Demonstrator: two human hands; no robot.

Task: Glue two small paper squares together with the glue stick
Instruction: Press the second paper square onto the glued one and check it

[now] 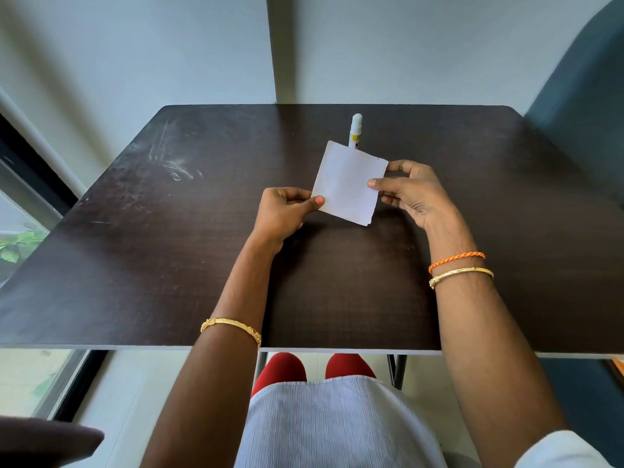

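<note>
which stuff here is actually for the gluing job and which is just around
For the job:
- paper, held at its edges by the left hand and right hand
- glue stick, standing capped behind it

Just around:
- table
- blue chair
- plant outside the window

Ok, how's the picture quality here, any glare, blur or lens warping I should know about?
Head view: daylight from the window at left puts a pale sheen on the dark table; wide-angle warping bows its edges; the paper, glue stick and both hands are sharp; the clothing at the bottom edge is slightly soft.
</note>
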